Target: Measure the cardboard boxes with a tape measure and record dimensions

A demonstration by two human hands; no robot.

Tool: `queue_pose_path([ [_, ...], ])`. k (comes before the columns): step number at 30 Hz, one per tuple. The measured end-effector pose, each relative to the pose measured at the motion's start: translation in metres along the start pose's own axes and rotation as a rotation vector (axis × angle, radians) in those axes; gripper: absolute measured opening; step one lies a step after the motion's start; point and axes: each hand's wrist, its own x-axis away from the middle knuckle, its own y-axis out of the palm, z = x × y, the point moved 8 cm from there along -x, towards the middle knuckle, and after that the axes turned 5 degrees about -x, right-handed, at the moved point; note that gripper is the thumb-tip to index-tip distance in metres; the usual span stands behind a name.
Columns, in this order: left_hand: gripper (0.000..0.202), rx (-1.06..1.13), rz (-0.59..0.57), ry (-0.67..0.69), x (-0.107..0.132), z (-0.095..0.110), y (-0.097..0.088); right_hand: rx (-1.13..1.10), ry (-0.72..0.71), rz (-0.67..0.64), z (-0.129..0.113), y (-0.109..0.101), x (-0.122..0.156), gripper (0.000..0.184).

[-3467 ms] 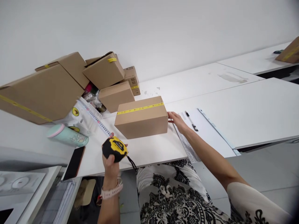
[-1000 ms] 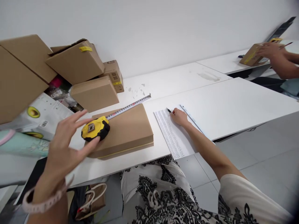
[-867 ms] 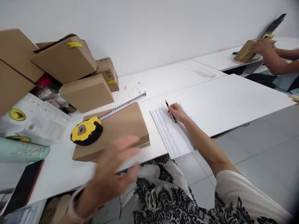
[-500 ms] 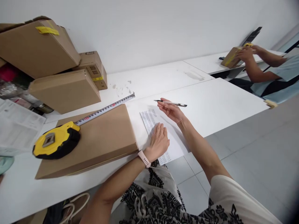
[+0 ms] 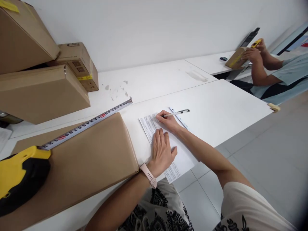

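Observation:
My left hand [image 5: 162, 150] lies flat, fingers stretched out, on a printed sheet of paper [image 5: 176, 166] at the table's near edge. My right hand [image 5: 168, 120] grips a pen [image 5: 178, 112] with its tip on the upper part of that sheet. Left of the sheet a flat cardboard box [image 5: 89, 163] lies on the white table [image 5: 216, 102]. A yellow and black tape measure [image 5: 18, 176] rests on the box, its blade [image 5: 89, 123] pulled out along the box's far edge.
Several cardboard boxes [image 5: 40, 93] are stacked at the back left against the wall. At the far right another person [image 5: 271, 70] handles a small box [image 5: 237, 57] on a neighbouring table. Grey tiled floor lies to the right.
My left hand let go of the tape measure, left it on the box and came down flat on the sheet. My right hand lowered the pen tip to the paper.

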Motion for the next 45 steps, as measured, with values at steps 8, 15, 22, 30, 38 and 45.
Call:
queue_pose_path([
  [8,0.073,0.008,-0.023,-0.053,-0.003,-0.003,0.001,0.178,-0.05,0.022,-0.004,-0.006,0.002,0.036],
  [15,0.072,-0.023,-0.034,-0.039,-0.004,-0.002,0.001,0.316,-0.118,0.034,-0.007,-0.007,0.004,0.025],
  [22,0.071,-0.026,-0.014,-0.039,-0.003,-0.002,0.001,0.283,-0.094,0.052,-0.005,-0.008,0.007,0.03],
  [30,0.068,-0.005,-0.005,-0.039,-0.003,-0.002,0.0,0.419,-0.136,0.041,-0.011,-0.007,0.01,0.022],
  [38,0.072,-0.002,-0.015,-0.035,-0.003,-0.002,0.001,0.456,-0.125,0.021,-0.011,-0.004,0.01,0.022],
  [45,0.07,-0.007,-0.016,-0.037,-0.003,-0.002,0.0,0.459,-0.135,0.018,-0.011,-0.003,0.01,0.022],
])
